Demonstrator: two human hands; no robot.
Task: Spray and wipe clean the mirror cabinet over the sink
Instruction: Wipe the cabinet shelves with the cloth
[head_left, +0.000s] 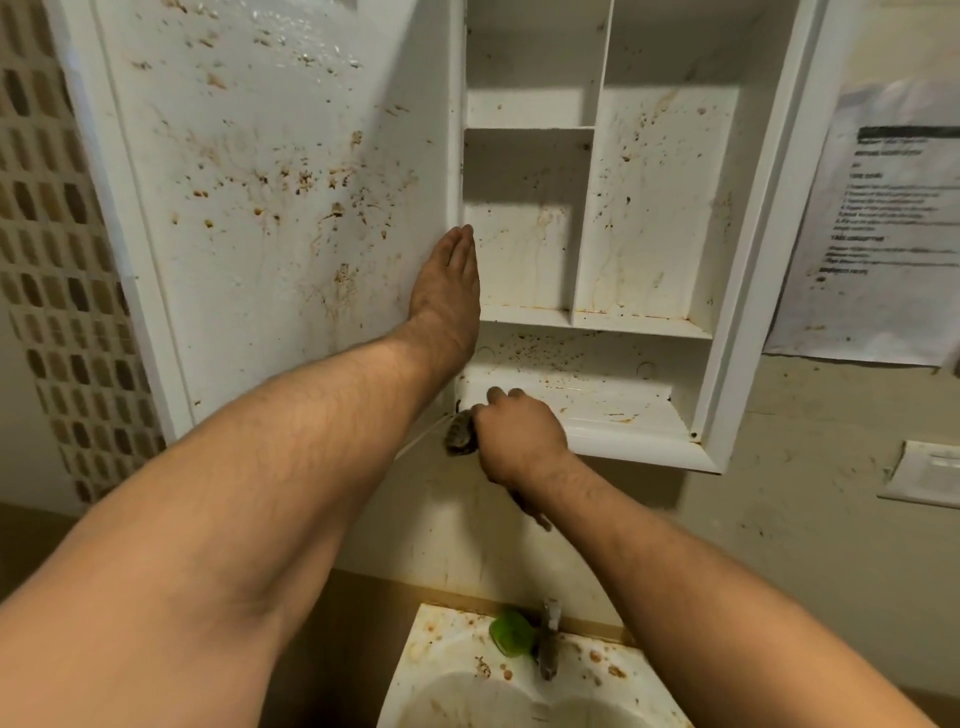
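Note:
The white cabinet (722, 291) hangs open above the sink, its shelves speckled with brown stains. Its door (249, 208) is swung out to the left, the inner face spattered with brown spots and wet droplets near the top. My left hand (449, 296) lies flat with straight fingers against the door's hinge edge. My right hand (514, 439) grips a dirty grey cloth (460, 436) at the left front corner of the bottom shelf (613, 410). A tail of the cloth hangs below my wrist.
A stained sink (447, 675) with a metal tap (548, 644) and a green object (511, 631) sits below. A printed paper notice (893, 218) hangs on the wall to the right, a white plate (924, 473) beneath it. Patterned tiles (57, 291) cover the left wall.

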